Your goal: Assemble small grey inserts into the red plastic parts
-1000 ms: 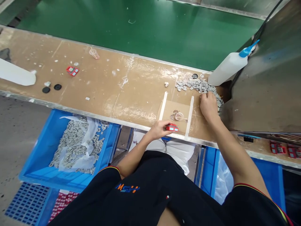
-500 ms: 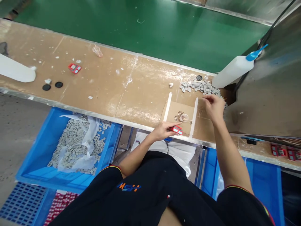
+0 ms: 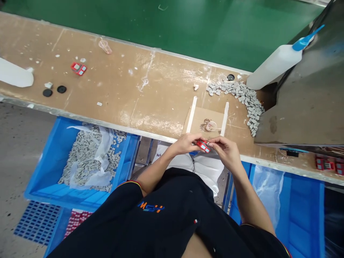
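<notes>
My left hand point(image 3: 187, 144) is closed on a small red plastic piece with pale blue and grey faces, like a toy vehicle body point(image 3: 203, 146). The fingers of my right hand point(image 3: 227, 150) are pinched at the right end of that red piece. Between the right fingertips shows a tiny light grey piece point(image 3: 208, 143), partly hidden. Just beyond both hands lies a cardboard sheet point(image 3: 200, 114) between two white strips, with a small clear cup point(image 3: 211, 126) and a thin stick on it.
Small grey pieces point(image 3: 251, 104) are heaped at the right, by a white bottle with a blue nozzle point(image 3: 276, 66). Another red piece point(image 3: 79, 68) and black discs point(image 3: 61, 89) lie left. A blue bin point(image 3: 40, 182) of grey pieces stands below the bench, with another blue bin point(image 3: 303, 204) at right.
My right hand has come from beside the grey heap down and left to the red piece. My left hand still holds the red piece. The camera view has shifted slightly.
</notes>
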{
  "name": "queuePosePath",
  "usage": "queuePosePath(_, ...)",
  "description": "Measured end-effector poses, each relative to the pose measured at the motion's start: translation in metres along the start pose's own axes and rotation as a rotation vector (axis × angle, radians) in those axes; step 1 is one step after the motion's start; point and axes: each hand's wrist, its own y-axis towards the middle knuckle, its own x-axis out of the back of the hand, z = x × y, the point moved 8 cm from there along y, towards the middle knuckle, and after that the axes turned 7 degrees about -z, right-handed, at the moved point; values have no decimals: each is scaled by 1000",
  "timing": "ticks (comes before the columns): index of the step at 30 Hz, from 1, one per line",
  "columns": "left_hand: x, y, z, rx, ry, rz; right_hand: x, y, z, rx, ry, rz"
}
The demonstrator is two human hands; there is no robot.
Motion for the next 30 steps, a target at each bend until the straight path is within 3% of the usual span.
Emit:
queuePosePath(7,0,1,-2,-20,132,11,-2,-5,12,150,-112,-55)
queuePosePath(12,0,-2,-5,-34,198,19,-8,-19,23,248,-221,-25)
queuePosePath(17,0,-2,-6,-92,241,22,-10,-28,11,222,-82,-73)
queuePosePath(20,4,-3,-9,-125,218,-82,-14,-31,-1,145,86,-101)
queuePosePath(25,0,-22,-35,-216,54,-147,-16,-52,-3,4,380,-184)
queuePosePath(30,0,-51,-71,-204,12,-128,-12,-77,27,89,268,-211)
